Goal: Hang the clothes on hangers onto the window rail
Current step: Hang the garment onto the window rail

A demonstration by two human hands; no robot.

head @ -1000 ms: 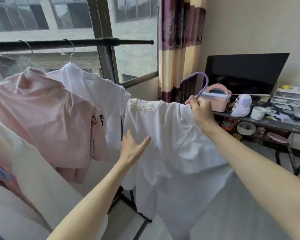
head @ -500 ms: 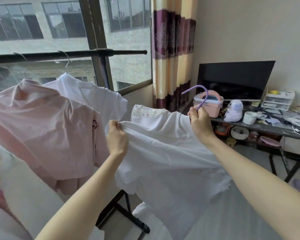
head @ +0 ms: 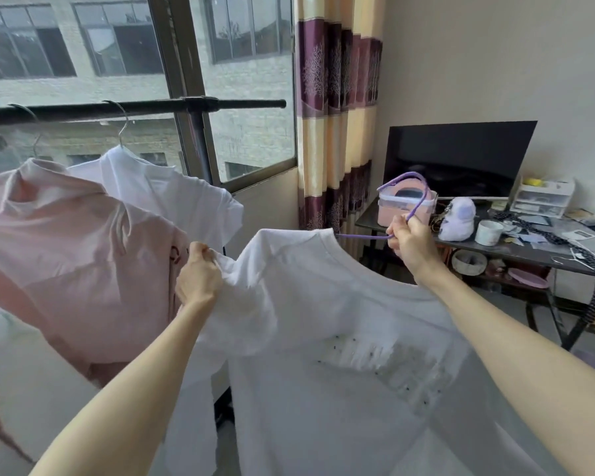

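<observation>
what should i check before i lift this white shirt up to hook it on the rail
1. Grip on the hanger: ok. The right hand holds the purple hanger at the base of its hook.
2. Hook free to catch the rail: ok. It curves up above the hand, with nothing on it.
3. Shirt seated on the hanger: cannot tell. The white shirt covers the hanger's arms, and the left hand grips its shoulder.
4. Room on the rail: ok. The bare stretch is right of the hanging white shirt.
5. Neighbours out of the way: not ok. The pink shirt hangs close to the left hand.
</observation>
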